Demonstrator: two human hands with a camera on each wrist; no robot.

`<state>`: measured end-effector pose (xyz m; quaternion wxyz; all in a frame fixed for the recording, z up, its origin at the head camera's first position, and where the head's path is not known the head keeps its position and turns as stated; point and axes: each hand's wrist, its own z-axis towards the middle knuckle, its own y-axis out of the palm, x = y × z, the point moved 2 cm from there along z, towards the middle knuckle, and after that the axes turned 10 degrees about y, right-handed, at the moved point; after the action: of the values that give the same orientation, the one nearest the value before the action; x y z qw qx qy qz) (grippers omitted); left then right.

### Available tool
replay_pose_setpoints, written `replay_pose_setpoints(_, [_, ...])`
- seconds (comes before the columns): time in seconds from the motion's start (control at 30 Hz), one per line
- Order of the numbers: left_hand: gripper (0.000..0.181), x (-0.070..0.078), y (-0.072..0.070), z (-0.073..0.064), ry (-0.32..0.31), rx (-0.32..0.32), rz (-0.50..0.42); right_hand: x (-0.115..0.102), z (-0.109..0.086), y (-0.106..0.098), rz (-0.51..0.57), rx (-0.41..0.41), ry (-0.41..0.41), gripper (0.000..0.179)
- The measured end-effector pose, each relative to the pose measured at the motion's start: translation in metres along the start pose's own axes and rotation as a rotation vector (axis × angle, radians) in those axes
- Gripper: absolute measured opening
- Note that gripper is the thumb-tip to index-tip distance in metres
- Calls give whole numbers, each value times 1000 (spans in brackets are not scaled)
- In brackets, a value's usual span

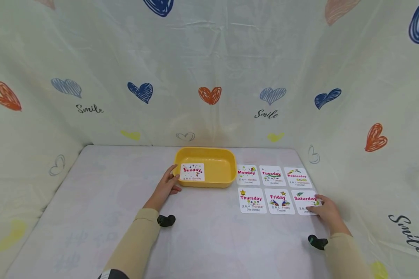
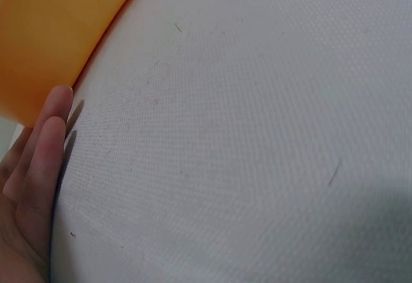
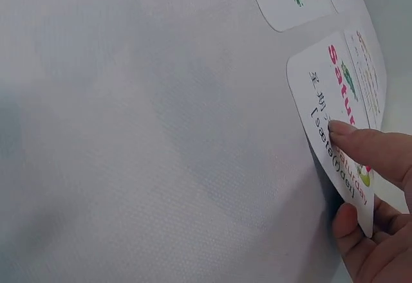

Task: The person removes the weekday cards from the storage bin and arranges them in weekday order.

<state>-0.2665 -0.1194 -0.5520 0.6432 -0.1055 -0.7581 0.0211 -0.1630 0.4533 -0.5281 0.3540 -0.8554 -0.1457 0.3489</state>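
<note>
My right hand pinches the right edge of the Saturday card, thumb on its printed face and fingers beneath. In the right wrist view the held edge of this card is lifted off the table. My left hand lies at the near left corner of a yellow tray. The left wrist view shows straight fingers against the tray's outer wall. Inside the tray, at its left end, is the Sunday card.
Right of the tray lie two rows of cards: Monday, Tuesday and Wednesday behind, Thursday and Friday in front. A heart-patterned curtain encloses the white table at the back and sides.
</note>
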Motion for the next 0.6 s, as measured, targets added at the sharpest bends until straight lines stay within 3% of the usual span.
replay_pose_setpoints(0.17, [54,2,1,0,3,-8,3,2,-2,-3,-51,-4,-11,84])
replay_pose_setpoints(0.4, [54,0,0,2,-2,-11,-1,2,-3,-1,-108,74,-30,77])
replay_pose_setpoints(0.6, [54,-3,0,3,5,-11,8,-2,-6,7,-89,133,-43,69])
